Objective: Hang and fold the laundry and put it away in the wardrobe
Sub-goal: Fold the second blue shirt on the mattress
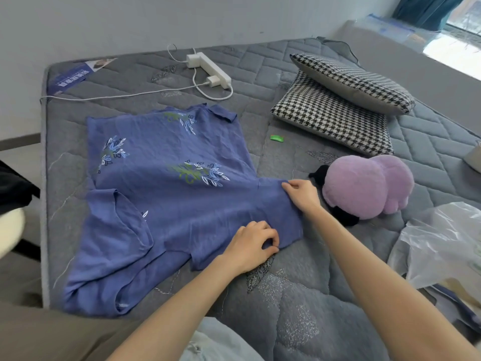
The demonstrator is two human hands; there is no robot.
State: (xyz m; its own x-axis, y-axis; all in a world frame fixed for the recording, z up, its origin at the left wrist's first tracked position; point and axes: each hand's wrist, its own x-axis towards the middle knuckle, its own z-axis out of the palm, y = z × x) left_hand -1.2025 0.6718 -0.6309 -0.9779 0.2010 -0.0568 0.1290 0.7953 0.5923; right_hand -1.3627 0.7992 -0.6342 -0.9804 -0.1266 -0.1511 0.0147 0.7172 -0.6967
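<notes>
Blue shirt spread flat on the bed, right-side sleeve pinched for folding.
Pinching its near edge with the left hand, its far corner with the right hand. Could bunch or skew the flat body if tugged unevenly; could also brush the purple plush toy just beside.

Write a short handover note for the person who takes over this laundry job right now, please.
Left hand: pinches the near edge of a sleeve of the blue leaf-print top.
Right hand: pinches the far corner of the same sleeve.
The top lies spread on the grey mattress, beside a purple plush toy.
Done: top laid out.
Left: probably fold this sleeve inward, finish folding, put it in the wardrobe, which is not in view.
</notes>
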